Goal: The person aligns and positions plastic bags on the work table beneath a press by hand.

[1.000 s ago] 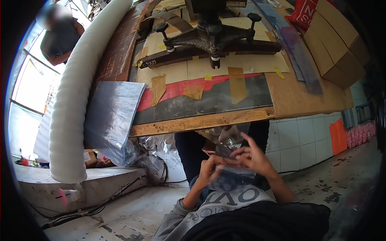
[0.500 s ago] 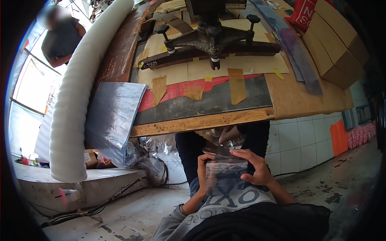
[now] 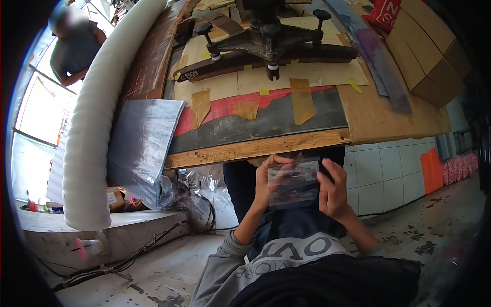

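In the head view, a clear plastic piece [image 3: 294, 183], see-through and folded or layered, is held up just below the table's front edge. My left hand [image 3: 263, 179] is closed on its left side, with fingers along the top left corner. My right hand [image 3: 332, 189] is at the right edge of the plastic, fingertips touching or very near it. Its thumb and fingers are apart, with a dark gap between them. Whether the plastic is a pouch or a stack of sheets I cannot tell.
Ahead stands a table with a wooden front edge [image 3: 255, 149] and a black metal press frame [image 3: 271, 43]. Clear plastic sheets [image 3: 143, 138] hang over its left corner beside a white foam roll [image 3: 92, 133]. Cardboard boxes [image 3: 427, 56] stand right. Another person [image 3: 76, 48] is far left.
Both hands have moved up toward the table edge, carrying the plastic piece with them. My right hand's fingers have shifted at its right edge. The view has tilted slightly.
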`<act>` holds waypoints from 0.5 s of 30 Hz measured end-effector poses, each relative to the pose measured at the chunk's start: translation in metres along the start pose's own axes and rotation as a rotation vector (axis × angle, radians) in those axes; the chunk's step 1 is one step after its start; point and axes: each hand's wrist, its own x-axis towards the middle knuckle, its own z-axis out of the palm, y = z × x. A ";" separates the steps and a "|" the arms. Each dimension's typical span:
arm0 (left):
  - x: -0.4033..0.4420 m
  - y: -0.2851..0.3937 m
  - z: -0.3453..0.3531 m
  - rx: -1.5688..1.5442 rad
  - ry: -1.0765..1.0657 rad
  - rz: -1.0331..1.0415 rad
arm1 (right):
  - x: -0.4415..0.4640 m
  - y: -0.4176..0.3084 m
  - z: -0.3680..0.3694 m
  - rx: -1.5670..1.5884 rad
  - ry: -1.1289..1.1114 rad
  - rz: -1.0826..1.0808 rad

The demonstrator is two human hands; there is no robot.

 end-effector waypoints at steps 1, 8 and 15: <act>0.001 0.002 0.001 0.000 0.002 0.011 | -0.011 0.009 -0.002 -0.124 -0.033 -0.134; -0.006 -0.026 0.005 0.086 0.022 -0.093 | 0.006 -0.005 -0.003 0.104 -0.206 -0.358; -0.036 -0.082 -0.003 0.053 -0.046 -0.223 | 0.052 0.022 0.018 0.875 0.201 0.493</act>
